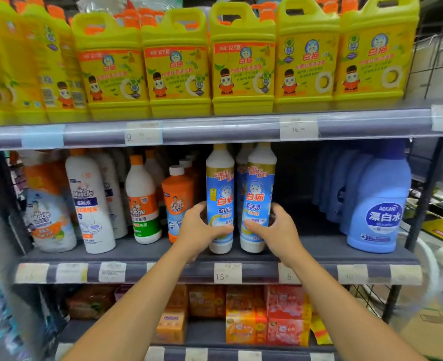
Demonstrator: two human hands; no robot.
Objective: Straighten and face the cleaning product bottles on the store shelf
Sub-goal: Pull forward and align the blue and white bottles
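Blue-labelled bottles (256, 196) side by side, fingers (251, 225) around each.

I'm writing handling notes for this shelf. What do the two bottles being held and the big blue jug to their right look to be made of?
The left bottle in the left hand and the right bottle in the right hand look like opaque white plastic, smooth with a slight sheen, wrapped in glossy printed labels. The blue jug seems moulded plastic too, matte and evenly coloured, with a stuck-on label.

Bright, even store light falls from above; the middle shelf's (215, 252) back lies in shadow. Edges bow and blur, worst at left.
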